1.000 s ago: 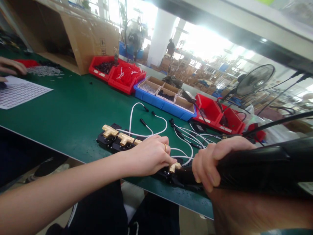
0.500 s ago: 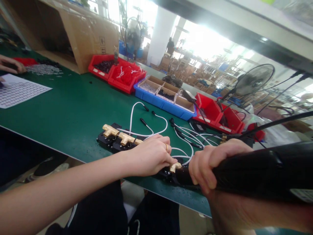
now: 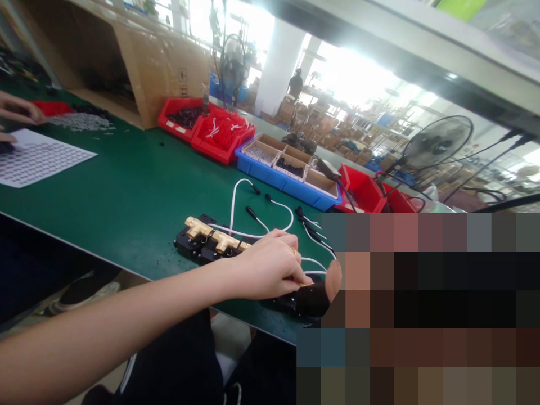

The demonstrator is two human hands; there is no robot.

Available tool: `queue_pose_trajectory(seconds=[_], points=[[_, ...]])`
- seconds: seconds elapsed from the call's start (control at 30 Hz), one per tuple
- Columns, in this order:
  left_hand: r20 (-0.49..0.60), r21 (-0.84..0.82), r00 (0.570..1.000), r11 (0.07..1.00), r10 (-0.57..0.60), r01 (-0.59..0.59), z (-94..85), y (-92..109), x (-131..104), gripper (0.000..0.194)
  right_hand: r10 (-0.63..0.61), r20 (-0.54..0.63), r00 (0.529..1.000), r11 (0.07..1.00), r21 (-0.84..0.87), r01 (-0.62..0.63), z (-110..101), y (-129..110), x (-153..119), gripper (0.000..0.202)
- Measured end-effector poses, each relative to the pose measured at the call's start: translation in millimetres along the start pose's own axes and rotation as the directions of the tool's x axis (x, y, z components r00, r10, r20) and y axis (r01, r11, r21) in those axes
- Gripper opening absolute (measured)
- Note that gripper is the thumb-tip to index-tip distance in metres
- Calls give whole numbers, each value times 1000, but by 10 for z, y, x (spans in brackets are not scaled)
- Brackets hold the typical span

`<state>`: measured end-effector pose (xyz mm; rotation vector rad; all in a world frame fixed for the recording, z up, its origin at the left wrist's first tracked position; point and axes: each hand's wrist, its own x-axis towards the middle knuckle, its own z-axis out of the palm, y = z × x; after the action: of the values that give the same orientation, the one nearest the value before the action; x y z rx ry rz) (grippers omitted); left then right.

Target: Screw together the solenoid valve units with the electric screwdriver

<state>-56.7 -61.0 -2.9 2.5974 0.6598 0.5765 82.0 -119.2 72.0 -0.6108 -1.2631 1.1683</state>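
Note:
My left hand (image 3: 270, 264) is closed, its fingertips pinching at a brass fitting (image 3: 310, 284) on the right end of a row of black housings (image 3: 185, 243). The hand covers the middle of that row. Further left, brass tee fittings (image 3: 198, 226) sit on top of the housings, uncovered. Of my right hand (image 3: 334, 278) only a sliver shows, around a black tool (image 3: 314, 298); the rest is lost in a pixelated block. The tool's dark nose is at the fitting beside my left fingertips. White cables (image 3: 233, 205) with black plugs curve behind the housings.
A blue divided tray (image 3: 287, 183) stands at the back, between red bins (image 3: 219, 135) and more red bins (image 3: 358, 185). At the left, another person's hand (image 3: 19, 109) is near a printed sheet (image 3: 50, 160). A cardboard box (image 3: 169, 62) stands behind.
The tool's nose has come up over the brass fitting, now mostly covering it. The view has shifted slightly. My left hand keeps its place on the fitting; pixelation now hides most of my right hand.

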Motion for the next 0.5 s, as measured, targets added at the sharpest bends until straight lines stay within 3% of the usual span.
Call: queue_pose_trajectory(seconds=[0.13,0.5], points=[[31,-51,999,998,-22,24,-22,10,21,14,-94,-12,995,991,-101,92,137,61,20,45],[55,-38,998,999,-26,28,-30,15,10,14,-97,-13,995,985,-144,94,173,58,16,48]])
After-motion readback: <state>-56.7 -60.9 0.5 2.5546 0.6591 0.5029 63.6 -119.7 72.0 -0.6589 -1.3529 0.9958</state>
